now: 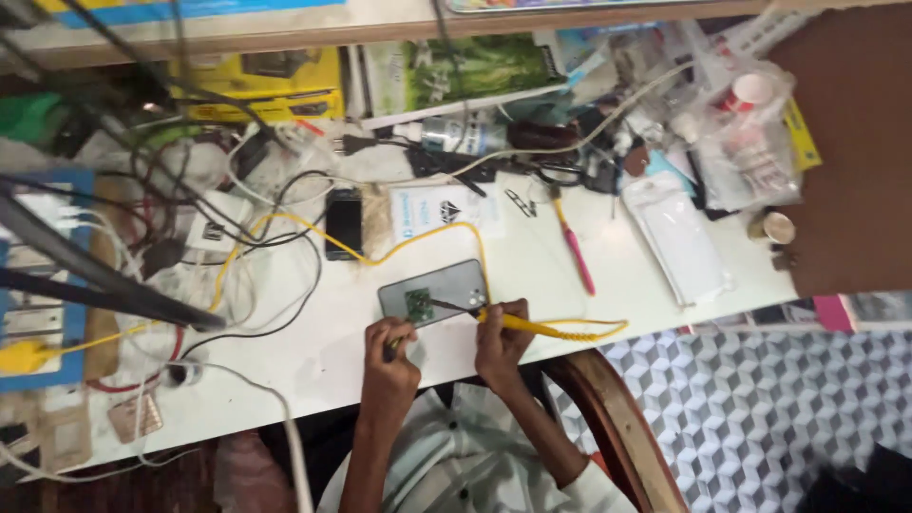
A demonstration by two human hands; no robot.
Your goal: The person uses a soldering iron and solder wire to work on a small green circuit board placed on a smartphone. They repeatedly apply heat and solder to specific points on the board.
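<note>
Yellow plastic sheathes the soldering iron (513, 321) that the right hand (501, 344) has its fingers closed around, its dark tip resting on a small green circuit board (417, 303). That board lies on top of a grey phone (434, 292), which sits flat near the front edge of the white tabletop (532, 261), about midway along it. The left hand (390, 353) is curled shut just beside the phone's near corner; it seems to pinch something thin and dark, though the view is too blurred to say what. A yellow cord (313, 228) runs from the iron's handle up over the phone and away toward the left edge of the tabletop, and a coiled stretch of it trails right of the right hand.

Behind the grey phone, a black phone (343, 223) lies face down near a white card (446, 211). A pink-handled tool (575, 252) lies to the right of these, with a clear plastic pouch (677, 237) further right toward the far right corner. Tangled black and white cables (237, 199) crowd the left end, and a yellow box (266, 85) stands along the back edge.
</note>
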